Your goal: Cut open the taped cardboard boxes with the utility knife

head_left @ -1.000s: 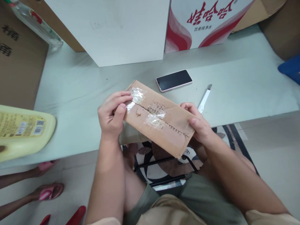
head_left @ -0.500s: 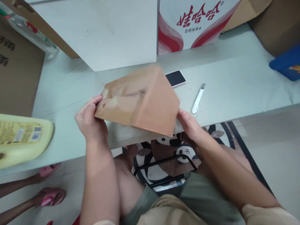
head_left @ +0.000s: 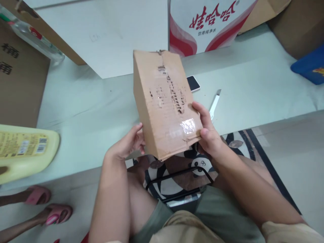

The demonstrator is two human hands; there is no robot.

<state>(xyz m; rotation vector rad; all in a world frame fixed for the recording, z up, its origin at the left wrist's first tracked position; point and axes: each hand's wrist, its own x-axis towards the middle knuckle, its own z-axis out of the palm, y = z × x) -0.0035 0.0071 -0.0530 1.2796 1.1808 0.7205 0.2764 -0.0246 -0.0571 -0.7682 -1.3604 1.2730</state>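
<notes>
I hold a worn brown cardboard box (head_left: 164, 101) up on end over the table's near edge. Torn tape marks and a scrap of clear tape run down its upper face. My right hand (head_left: 206, 130) grips its lower right corner, thumb on the face and fingers along the side. My left hand (head_left: 129, 143) cups the lower left side from beneath, fingers curled against the cardboard. Just behind the box lie a dark phone (head_left: 193, 83) and a white utility knife (head_left: 214, 103) on the pale table (head_left: 253, 84).
A yellow plastic jug (head_left: 26, 150) lies at the left edge. A large white box (head_left: 106, 33), a red-and-white printed carton (head_left: 210, 23), brown cartons and a clear bottle (head_left: 32, 35) stand at the back. A blue item (head_left: 310, 65) is at the right. Another person's feet in pink sandals (head_left: 48, 209) are lower left.
The box was turned from lying flat and taped seam up to standing on end. My left hand slid from its top left end to its lower left side; my right hand kept the right end.
</notes>
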